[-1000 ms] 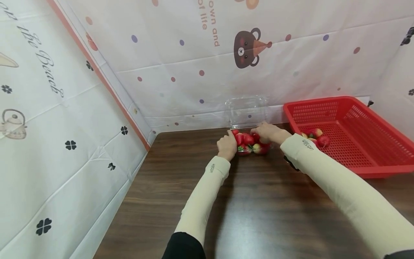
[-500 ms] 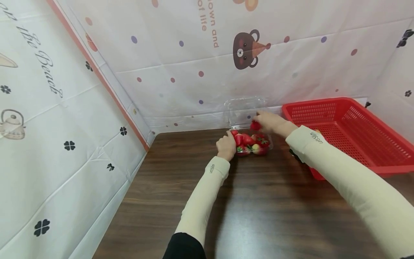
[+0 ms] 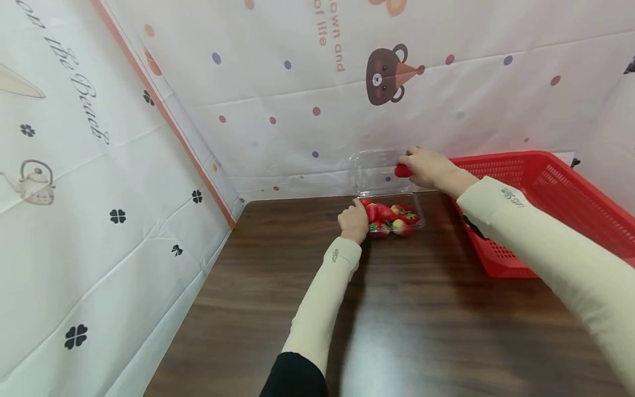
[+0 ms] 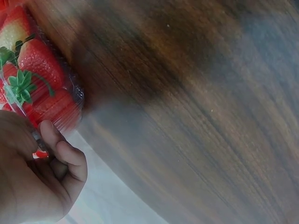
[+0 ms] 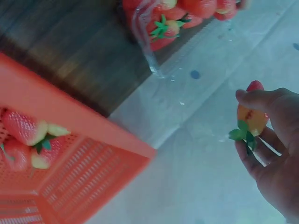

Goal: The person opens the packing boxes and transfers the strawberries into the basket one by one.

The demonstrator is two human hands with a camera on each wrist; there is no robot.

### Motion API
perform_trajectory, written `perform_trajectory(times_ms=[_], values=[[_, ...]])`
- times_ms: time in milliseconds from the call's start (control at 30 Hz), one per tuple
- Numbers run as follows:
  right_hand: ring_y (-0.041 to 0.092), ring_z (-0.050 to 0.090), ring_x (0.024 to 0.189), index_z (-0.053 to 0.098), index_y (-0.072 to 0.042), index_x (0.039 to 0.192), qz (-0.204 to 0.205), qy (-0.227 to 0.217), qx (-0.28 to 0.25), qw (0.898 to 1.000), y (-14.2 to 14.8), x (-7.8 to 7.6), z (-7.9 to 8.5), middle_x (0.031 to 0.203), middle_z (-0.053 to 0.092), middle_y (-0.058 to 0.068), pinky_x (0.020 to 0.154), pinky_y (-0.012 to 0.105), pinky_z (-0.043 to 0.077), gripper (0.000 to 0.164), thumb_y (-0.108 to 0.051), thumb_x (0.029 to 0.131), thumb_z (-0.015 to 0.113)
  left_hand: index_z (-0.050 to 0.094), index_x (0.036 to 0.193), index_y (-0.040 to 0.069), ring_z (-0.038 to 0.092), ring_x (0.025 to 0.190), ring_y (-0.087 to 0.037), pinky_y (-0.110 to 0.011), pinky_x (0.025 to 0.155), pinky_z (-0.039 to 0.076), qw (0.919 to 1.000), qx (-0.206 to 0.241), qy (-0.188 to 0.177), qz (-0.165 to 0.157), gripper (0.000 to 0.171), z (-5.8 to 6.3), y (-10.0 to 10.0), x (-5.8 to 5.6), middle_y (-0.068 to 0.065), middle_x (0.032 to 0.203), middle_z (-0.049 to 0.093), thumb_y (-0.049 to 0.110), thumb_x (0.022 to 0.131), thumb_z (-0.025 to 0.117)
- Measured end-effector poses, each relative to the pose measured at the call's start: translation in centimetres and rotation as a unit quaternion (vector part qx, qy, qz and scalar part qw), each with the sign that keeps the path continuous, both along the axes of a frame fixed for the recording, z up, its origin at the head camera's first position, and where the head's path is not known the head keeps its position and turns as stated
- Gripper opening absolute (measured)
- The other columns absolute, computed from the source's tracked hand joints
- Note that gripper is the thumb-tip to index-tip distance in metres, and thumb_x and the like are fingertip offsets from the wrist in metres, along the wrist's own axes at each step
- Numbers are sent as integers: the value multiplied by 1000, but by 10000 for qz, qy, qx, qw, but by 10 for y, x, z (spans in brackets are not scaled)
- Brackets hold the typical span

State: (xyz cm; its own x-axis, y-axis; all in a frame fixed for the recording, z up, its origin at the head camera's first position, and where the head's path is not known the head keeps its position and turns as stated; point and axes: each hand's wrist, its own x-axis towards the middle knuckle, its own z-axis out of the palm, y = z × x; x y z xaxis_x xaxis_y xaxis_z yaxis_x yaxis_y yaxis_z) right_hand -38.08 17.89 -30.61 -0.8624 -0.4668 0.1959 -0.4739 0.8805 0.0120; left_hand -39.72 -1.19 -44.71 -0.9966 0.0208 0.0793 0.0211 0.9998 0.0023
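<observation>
In the head view, a clear plastic clamshell box (image 3: pixel 421 221) of strawberries (image 3: pixel 384 212) sits at the back of the table, its transparent lid (image 3: pixel 373 161) raised against the sheet behind. My left hand (image 3: pixel 353 221) grips the box's left side; the left wrist view shows the thumb and curled fingers pinching the plastic edge. Above the box's right side, my right hand (image 3: pixel 428 167) holds a single strawberry (image 3: pixel 403 170). Seen from the right wrist, that strawberry (image 5: pixel 252 120) is pinched between thumb and fingers, with a pale yellowish patch and green leaves showing.
A red perforated basket (image 3: pixel 501 269) stands to the right, partly hidden by my right arm. Several strawberries (image 5: pixel 29 135) lie inside it in the right wrist view. Printed sheets (image 3: pixel 278 149) close off the back and left of the brown wooden table (image 3: pixel 268 264).
My right hand has lifted a strawberry out of the box, moving up and to the right. The left hand has kept its grip on the box's side.
</observation>
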Motion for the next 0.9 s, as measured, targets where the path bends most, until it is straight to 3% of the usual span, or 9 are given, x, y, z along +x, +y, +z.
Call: perform_trajectory(times_ms=[167, 300, 533, 900], values=[[49, 53, 114, 65, 0, 124, 212, 343, -1, 9992, 13, 2, 13, 119, 59, 30, 97, 61, 51, 46, 1, 80, 77, 42, 152, 11, 75, 101, -22, -37, 78, 59, 10000, -33, -36, 78, 50, 1, 0, -3, -5, 120, 74, 25, 104, 50], [50, 53, 112, 65, 2, 123, 94, 377, 129, 9992, 25, -3, 22, 118, 59, 31, 96, 62, 51, 46, 1, 79, 78, 43, 151, 11, 75, 100, -22, -37, 78, 59, 9999, 4, 79, 137, 48, 1, -5, -5, -5, 118, 74, 25, 105, 49], [52, 47, 118, 61, 3, 129, -363, -102, 141, 9992, 54, -8, 29, 124, 53, 34, 101, 65, 45, 48, 2, 82, 73, 42, 152, 10, 75, 100, -23, -38, 79, 59, 9998, 35, 107, 186, 49, 1, -14, -6, -6, 118, 75, 24, 105, 49], [56, 51, 113, 50, 13, 135, -970, -840, -129, 9916, 121, -18, 20, 126, 49, 42, 95, 66, 47, 54, 8, 84, 69, 41, 152, 8, 75, 100, -24, -39, 79, 59, 9998, 54, 55, 161, 48, -2, -17, -3, -8, 118, 74, 22, 107, 46]])
